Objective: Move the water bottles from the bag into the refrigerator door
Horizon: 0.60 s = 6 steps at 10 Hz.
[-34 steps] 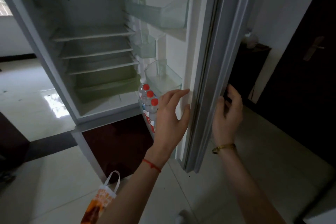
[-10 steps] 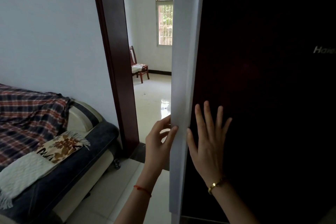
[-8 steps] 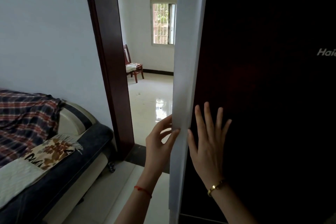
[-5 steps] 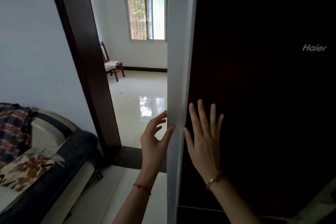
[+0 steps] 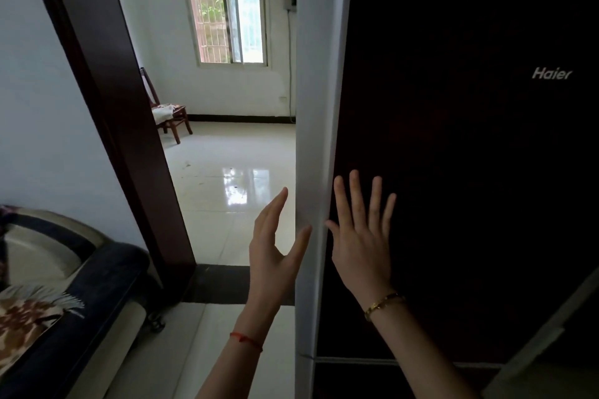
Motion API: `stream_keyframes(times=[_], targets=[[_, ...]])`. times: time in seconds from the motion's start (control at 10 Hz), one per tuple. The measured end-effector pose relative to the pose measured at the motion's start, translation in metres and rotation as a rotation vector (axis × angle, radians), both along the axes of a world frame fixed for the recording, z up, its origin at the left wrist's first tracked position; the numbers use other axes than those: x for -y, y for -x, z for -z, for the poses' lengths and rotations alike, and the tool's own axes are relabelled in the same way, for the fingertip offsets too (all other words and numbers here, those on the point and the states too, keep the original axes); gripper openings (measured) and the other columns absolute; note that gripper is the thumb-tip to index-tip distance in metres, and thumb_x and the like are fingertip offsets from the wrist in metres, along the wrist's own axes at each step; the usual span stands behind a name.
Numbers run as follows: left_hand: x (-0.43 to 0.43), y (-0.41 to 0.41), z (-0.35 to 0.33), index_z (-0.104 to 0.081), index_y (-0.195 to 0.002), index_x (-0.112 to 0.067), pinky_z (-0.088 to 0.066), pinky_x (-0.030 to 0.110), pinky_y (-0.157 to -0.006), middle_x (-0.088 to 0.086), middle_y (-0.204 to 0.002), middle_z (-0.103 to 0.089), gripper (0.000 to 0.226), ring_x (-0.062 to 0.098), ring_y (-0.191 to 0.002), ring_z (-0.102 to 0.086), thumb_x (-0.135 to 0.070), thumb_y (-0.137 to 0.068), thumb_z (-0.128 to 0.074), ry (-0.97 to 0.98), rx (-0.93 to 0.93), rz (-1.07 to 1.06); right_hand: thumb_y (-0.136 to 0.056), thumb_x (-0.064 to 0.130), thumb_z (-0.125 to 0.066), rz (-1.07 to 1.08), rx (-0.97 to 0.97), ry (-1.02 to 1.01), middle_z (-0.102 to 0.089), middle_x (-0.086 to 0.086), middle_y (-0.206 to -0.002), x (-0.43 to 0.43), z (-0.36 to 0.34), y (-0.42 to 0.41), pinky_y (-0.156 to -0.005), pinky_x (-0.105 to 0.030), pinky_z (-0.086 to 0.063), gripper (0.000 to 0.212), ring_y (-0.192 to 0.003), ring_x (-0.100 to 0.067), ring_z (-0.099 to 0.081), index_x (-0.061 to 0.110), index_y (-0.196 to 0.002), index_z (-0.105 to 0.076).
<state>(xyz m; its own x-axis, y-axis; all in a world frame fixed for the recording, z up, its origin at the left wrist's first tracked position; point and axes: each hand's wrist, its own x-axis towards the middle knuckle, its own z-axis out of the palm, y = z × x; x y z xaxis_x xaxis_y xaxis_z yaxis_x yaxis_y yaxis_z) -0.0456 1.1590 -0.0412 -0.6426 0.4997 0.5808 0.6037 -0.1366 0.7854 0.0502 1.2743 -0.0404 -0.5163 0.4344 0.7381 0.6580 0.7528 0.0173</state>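
The refrigerator door (image 5: pixel 453 155) is swung to, its dark maroon front with silver lettering filling the right half of the view. Its white side (image 5: pixel 316 107) runs down the middle. My right hand (image 5: pixel 363 236) lies flat on the dark front with fingers spread. My left hand (image 5: pixel 275 246) is beside the white side, fingers straight, only the thumb tip near the edge. Neither hand holds anything. No water bottle and no bag is in view.
A dark wooden door frame (image 5: pixel 107 107) stands on the left. A sofa (image 5: pixel 64 301) with a patterned cushion fills the lower left. Beyond the doorway lie a glossy tiled floor (image 5: pixel 227 178), a wooden chair (image 5: pixel 168 113) and a barred window (image 5: pixel 227 19).
3.4 s ago the fridge stood open with bottles in the door shelf. The door has since swung to. In the last second my left hand's fingers came off the white edge.
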Motion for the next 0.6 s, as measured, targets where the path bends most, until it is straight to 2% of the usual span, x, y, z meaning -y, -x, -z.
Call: stream_keyframes(times=[0.1,0.2,0.4,0.5,0.6], targets=[[-0.001,0.002,-0.001,-0.042,-0.148,-0.023,-0.034,0.015,-0.112,-0.015,-0.149,-0.046,0.065,0.0,-0.14,-0.039,-0.027,-0.089,-0.07,0.007,-0.009,0.024,-0.098,0.039,-0.03,0.012,0.012,-0.002,0.019,-0.002,-0.16,0.0,0.0,0.0,-0.118,-0.057,0.0,0.07,-0.147,-0.03,0.019,0.021,-0.152,0.011],[0.001,0.001,-0.002,-0.041,-0.148,-0.023,-0.034,0.014,-0.112,-0.014,-0.15,-0.045,0.065,0.0,-0.14,-0.039,-0.029,-0.089,-0.069,-0.003,-0.013,0.045,-0.099,0.04,-0.028,0.036,0.042,0.007,0.022,-0.002,-0.159,0.001,-0.003,-0.001,-0.118,-0.057,0.0,0.068,-0.147,-0.03,0.02,0.021,-0.151,0.012],[0.016,-0.008,-0.004,-0.039,-0.149,-0.022,-0.029,0.009,-0.112,-0.012,-0.152,-0.042,0.066,0.001,-0.141,-0.036,-0.03,-0.09,-0.068,0.039,-0.066,0.074,-0.098,0.044,-0.035,0.025,0.087,0.072,0.019,0.0,-0.16,0.016,-0.016,-0.014,-0.12,-0.055,-0.004,0.073,-0.149,-0.03,0.012,0.022,-0.153,0.008],[0.031,-0.011,-0.011,-0.037,-0.15,-0.021,-0.026,0.006,-0.112,-0.008,-0.154,-0.041,0.069,0.002,-0.143,-0.034,-0.035,-0.089,-0.066,0.05,-0.119,0.074,-0.098,0.046,-0.037,-0.118,0.074,0.159,0.013,0.003,-0.161,0.025,-0.03,-0.028,-0.121,-0.051,0.0,0.072,-0.149,-0.024,0.015,0.025,-0.153,0.003],[0.044,-0.013,-0.019,-0.034,-0.152,-0.022,-0.029,0.015,-0.116,-0.008,-0.156,-0.039,0.071,0.004,-0.145,-0.032,-0.032,-0.09,-0.067,0.035,-0.145,0.08,-0.097,0.047,-0.032,-0.274,-0.05,0.34,0.005,0.008,-0.162,0.039,-0.044,-0.041,-0.122,-0.047,0.004,0.066,-0.149,-0.014,0.014,0.026,-0.153,-0.004]])
